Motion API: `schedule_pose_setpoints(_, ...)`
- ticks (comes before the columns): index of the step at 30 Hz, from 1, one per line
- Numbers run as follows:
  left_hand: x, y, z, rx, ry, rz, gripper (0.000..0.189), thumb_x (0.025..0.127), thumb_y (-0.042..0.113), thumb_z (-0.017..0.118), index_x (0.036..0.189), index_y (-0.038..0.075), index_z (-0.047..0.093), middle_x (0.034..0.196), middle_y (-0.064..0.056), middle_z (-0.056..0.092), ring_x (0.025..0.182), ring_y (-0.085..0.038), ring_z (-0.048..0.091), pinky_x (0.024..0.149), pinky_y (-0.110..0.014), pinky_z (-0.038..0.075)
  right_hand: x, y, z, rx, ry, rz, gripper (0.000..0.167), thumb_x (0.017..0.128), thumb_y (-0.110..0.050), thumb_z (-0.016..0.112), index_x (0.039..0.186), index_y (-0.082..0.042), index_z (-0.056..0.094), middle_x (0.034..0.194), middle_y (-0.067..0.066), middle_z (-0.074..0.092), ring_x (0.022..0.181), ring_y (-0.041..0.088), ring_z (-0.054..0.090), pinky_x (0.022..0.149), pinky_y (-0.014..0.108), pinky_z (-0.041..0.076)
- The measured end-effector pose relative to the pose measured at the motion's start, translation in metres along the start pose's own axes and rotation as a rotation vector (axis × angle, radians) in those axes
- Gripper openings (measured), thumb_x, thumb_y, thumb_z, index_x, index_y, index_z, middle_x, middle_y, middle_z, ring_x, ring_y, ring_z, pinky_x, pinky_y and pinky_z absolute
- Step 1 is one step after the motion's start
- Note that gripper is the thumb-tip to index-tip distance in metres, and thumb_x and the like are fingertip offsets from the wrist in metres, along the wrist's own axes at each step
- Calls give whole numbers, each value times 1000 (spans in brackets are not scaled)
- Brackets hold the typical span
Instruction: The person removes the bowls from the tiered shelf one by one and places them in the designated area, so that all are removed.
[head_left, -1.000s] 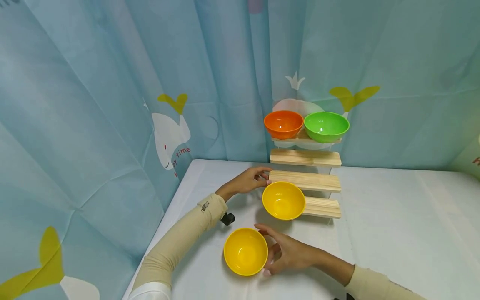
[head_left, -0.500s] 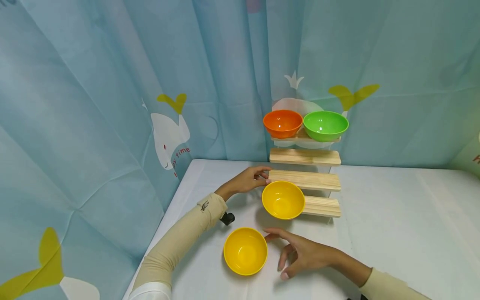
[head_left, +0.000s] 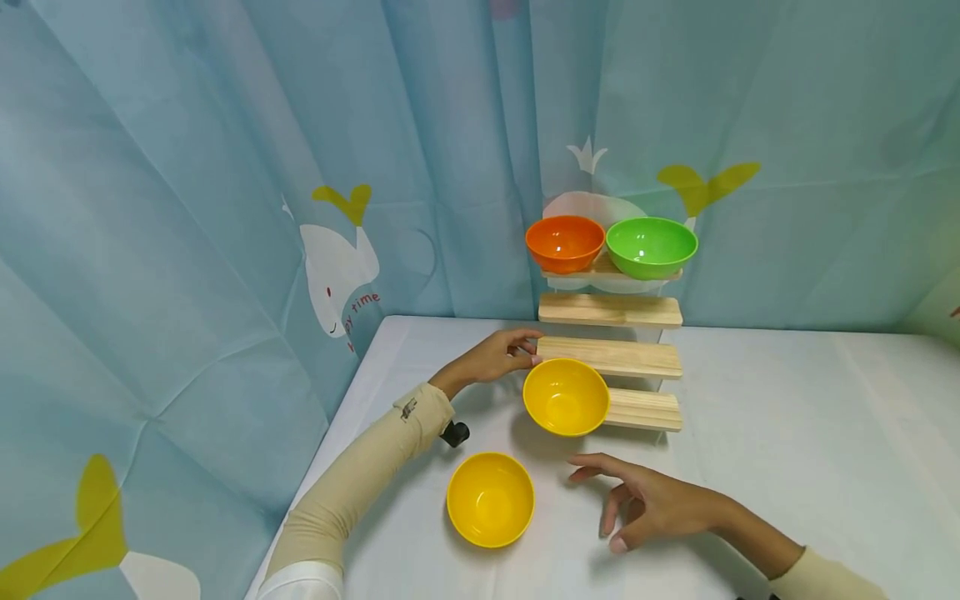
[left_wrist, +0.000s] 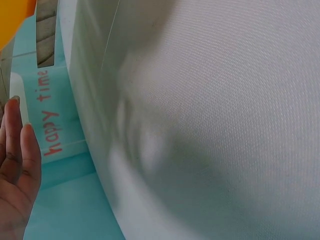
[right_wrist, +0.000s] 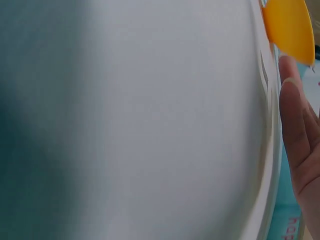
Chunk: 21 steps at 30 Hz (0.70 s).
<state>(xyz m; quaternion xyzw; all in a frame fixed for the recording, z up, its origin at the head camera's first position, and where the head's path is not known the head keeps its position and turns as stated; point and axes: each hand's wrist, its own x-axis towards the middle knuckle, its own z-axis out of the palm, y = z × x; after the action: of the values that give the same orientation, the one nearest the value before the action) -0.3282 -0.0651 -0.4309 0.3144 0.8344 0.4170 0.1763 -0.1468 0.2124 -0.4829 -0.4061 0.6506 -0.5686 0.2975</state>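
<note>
Curtain [head_left: 457, 150], pale blue and printed with white whales, hangs behind and to the left of a white surface [head_left: 795, 450]. On this surface, near the curtain, stands a stepped rack [head_left: 611, 310] of four wooden boards. Beige sleeves [head_left: 360, 475] cover my arms. My right hand [head_left: 652, 500] is released, its fingers loosely bent around nothing, to the right of the front yellow bowl [head_left: 491, 500] and apart from it. My left hand [head_left: 487, 358] lies at the left end of the second-lowest board, thumb tip close to the rim of the rear yellow bowl [head_left: 566, 397]; I cannot tell whether it grasps the rack or only touches it. A green bowl [head_left: 652, 248] occupies the right of the top board. The front yellow bowl sits upright on the surface; the rear one is at the left of the lowest board, its base hidden. An orange bowl [head_left: 565, 243] sits just beside the green one. A small black piece [head_left: 455, 433] projects beneath my left cuff.
</note>
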Motion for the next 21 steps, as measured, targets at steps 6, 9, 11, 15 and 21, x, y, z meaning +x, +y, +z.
schedule_pose_setpoints(6,1,-1,0,-12,-1,-6,50,101,24,64,148,13,50,129,-12,63,113,-23,63,87,-28,54,-18,-6,-10,-4,29,51,84,88,4,67,157,-2,20,150,24,40,89,26,71,73,33,60)
schedule_pose_setpoints(9,1,-1,0,-10,3,-2,50,101,24,63,148,13,50,129,-12,63,113,-22,63,87,-27,53,-27,-10,-16,-10,66,79,82,88,5,66,157,-1,21,149,28,39,88,27,70,74,34,60)
schedule_pose_setpoints(11,1,-2,0,-8,3,1,50,101,24,63,148,13,50,129,-12,63,113,-22,63,86,-26,53,-34,-11,-20,-5,102,101,83,88,6,65,157,-1,21,149,30,38,88,29,69,75,35,59)
schedule_pose_setpoints(15,1,-2,0,-9,0,4,50,101,23,63,148,13,50,129,-12,63,112,-21,63,86,-26,53,-43,-12,-27,-5,158,61,82,88,10,61,157,-1,19,148,22,41,88,30,69,75,36,59)
schedule_pose_setpoints(21,1,-2,0,-17,-5,-2,50,101,23,63,148,12,50,129,-13,63,114,-22,63,88,-26,54,-45,-17,-33,-125,316,-30,79,88,11,63,155,1,24,141,3,51,80,23,70,67,34,58)
